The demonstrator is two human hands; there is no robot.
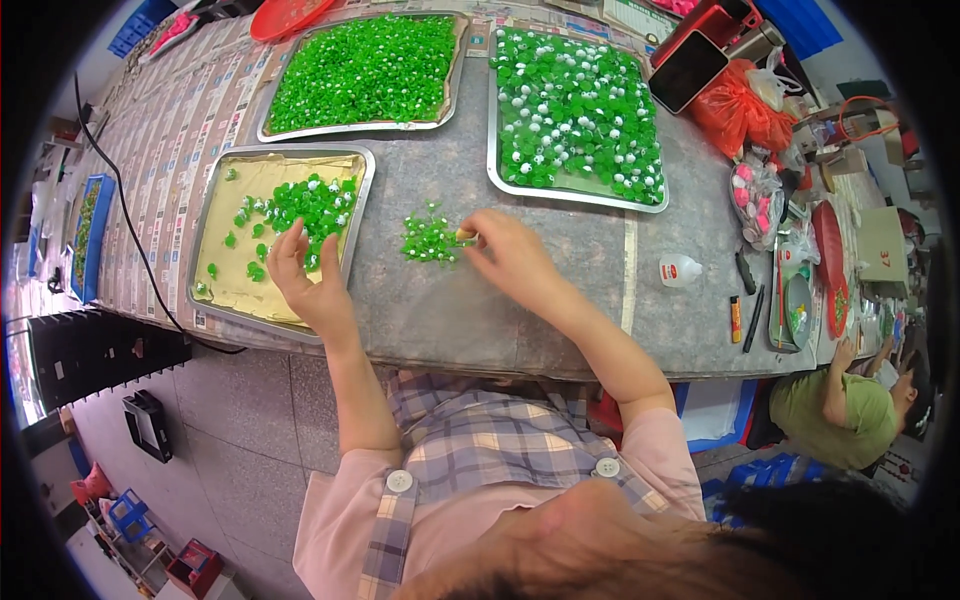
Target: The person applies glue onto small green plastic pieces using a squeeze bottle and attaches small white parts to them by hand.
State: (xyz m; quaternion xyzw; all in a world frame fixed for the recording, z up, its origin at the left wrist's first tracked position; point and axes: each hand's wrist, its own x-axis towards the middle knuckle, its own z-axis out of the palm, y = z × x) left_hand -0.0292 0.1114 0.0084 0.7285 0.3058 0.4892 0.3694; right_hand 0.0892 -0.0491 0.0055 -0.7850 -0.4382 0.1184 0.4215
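Note:
My left hand (305, 275) is raised over the near edge of a metal tray (208, 215) lined with yellow paper, fingers spread beside green beads with white tips (300, 205). My right hand (510, 255) rests on the grey table and pinches a small bead at its fingertips, touching the right side of a little pile of green beads (428, 240). Two other metal trays lie farther back, one full of plain green beads (365, 70), one full of green beads with white tips (575, 105).
A small white glue bottle (680, 269), a lighter (736, 318) and dark pens (752, 318) lie to the right. A red bag (740, 110) and a red box (700, 45) sit at the far right. Another person in green (850, 405) sits at the right.

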